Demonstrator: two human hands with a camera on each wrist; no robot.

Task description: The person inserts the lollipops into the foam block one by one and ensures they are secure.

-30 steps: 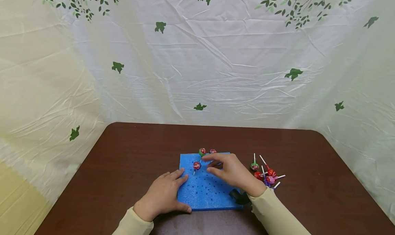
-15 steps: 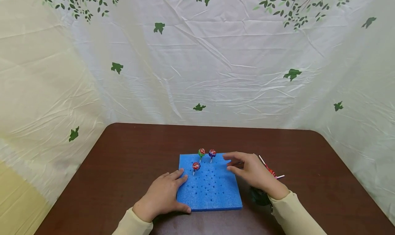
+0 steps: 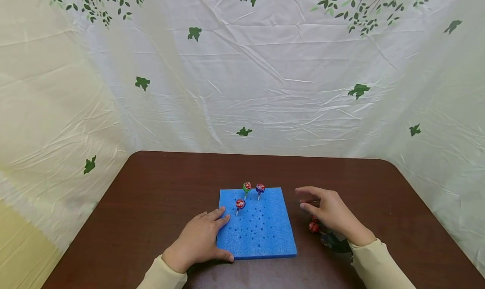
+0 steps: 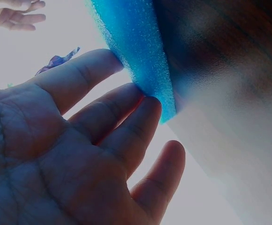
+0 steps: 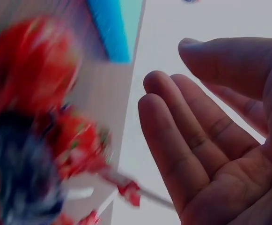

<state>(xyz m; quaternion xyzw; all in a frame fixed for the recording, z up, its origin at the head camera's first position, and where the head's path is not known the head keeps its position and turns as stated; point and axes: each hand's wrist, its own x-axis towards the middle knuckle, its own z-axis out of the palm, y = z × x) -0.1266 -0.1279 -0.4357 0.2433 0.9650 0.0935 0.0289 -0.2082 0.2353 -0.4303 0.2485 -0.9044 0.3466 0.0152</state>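
A blue foam board (image 3: pixel 261 242) dotted with small holes lies on the table. Three lollipops stand in its far left part: a green-and-red one (image 3: pixel 247 186), a purple-and-red one (image 3: pixel 259 188) and a red one (image 3: pixel 240 204). My left hand (image 3: pixel 202 236) rests along the board's left edge, fingers spread; in the left wrist view the fingertips touch the foam side (image 4: pixel 147 61). To the right of the board my right hand (image 3: pixel 333 211) hovers with relaxed fingers and nothing in them. Under it lie loose lollipops (image 3: pixel 313 226), largely hidden by the hand, their red wrappers (image 5: pixel 37 61) blurred in the right wrist view.
The dark brown table (image 3: pixel 170 175) has rounded far corners. Behind it hangs a pale cloth (image 3: pixel 303 91) printed with green leaves. A dark wrist-worn device (image 3: pixel 335 242) sits under the right wrist, close over the lollipop pile.
My right hand has moved rightward from over the board, away from the standing lollipops, to above the loose pile. The left hand and the board have stayed in place.
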